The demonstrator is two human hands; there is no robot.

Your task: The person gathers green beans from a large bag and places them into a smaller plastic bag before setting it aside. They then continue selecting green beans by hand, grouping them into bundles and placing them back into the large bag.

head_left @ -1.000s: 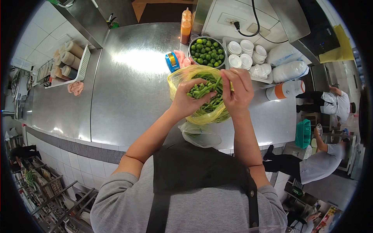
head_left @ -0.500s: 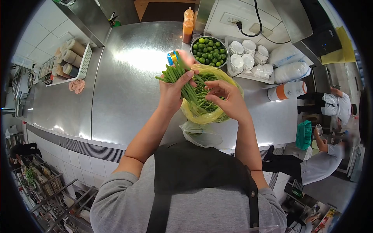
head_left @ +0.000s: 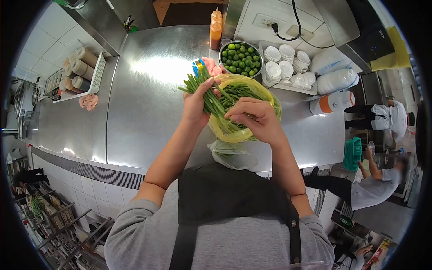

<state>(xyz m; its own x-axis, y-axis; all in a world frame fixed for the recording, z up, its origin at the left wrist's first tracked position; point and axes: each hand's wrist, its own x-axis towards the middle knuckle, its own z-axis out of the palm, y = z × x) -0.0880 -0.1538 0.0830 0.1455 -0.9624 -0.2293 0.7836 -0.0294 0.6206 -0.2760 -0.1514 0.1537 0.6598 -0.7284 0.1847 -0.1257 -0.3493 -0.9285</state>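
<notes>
A bunch of long green beans (head_left: 211, 100) is in my left hand (head_left: 196, 104), thumb across the top, held over the left part of a yellow plastic bag (head_left: 225, 134). More green beans (head_left: 243, 89) fill the open bag. My right hand (head_left: 257, 118) is over the bag's right half, thumb and forefinger pinched near the lower ends of the bunch; whatever lies between the fingertips is too small to name. Just in front of the bag lies a whitish plastic bag (head_left: 231, 155) with something green inside.
Behind the yellow bag are a bowl of limes (head_left: 241, 58), a pink cloth (head_left: 211, 66), a blue-and-yellow can (head_left: 198, 66) and sauce bottles (head_left: 215, 33). White cups (head_left: 272, 70) stand in a tray. A bottle basket (head_left: 96, 74) is at left. Two people (head_left: 373, 191) are at right.
My right hand has moved slightly left and down, and its fingers have closed to a pinch by the bunch. My left hand keeps its hold. At right, the co-workers have shifted a little.
</notes>
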